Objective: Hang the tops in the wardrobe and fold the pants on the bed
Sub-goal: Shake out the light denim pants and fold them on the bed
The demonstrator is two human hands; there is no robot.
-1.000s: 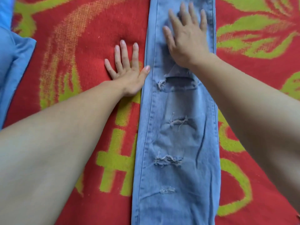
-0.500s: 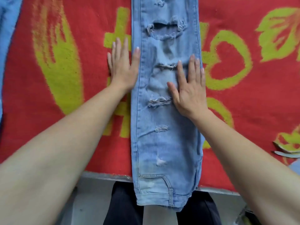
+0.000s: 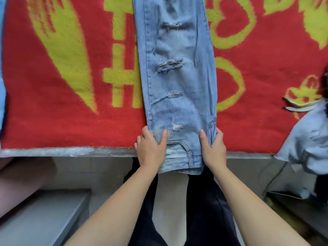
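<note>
Light blue ripped jeans (image 3: pixel 179 82) lie folded lengthwise on the bed's red and yellow blanket (image 3: pixel 71 96), legs together, their hem end hanging over the near bed edge. My left hand (image 3: pixel 151 148) grips the hem's left side, thumb on top and fingers underneath. My right hand (image 3: pixel 213 148) grips the hem's right side in the same way. The upper part of the jeans runs out of view at the top.
A pale blue garment (image 3: pixel 308 139) lies bunched at the bed's right edge. More blue fabric (image 3: pixel 2 96) shows at the far left. The grey bed frame edge (image 3: pixel 62 151) runs across below the blanket. My dark trouser legs (image 3: pixel 204 210) stand against it; a grey step (image 3: pixel 44 215) sits lower left.
Both hands slid down the jeans from the knee area to the hem. They went from pressing flat to gripping the hem's two sides at the bed edge.
</note>
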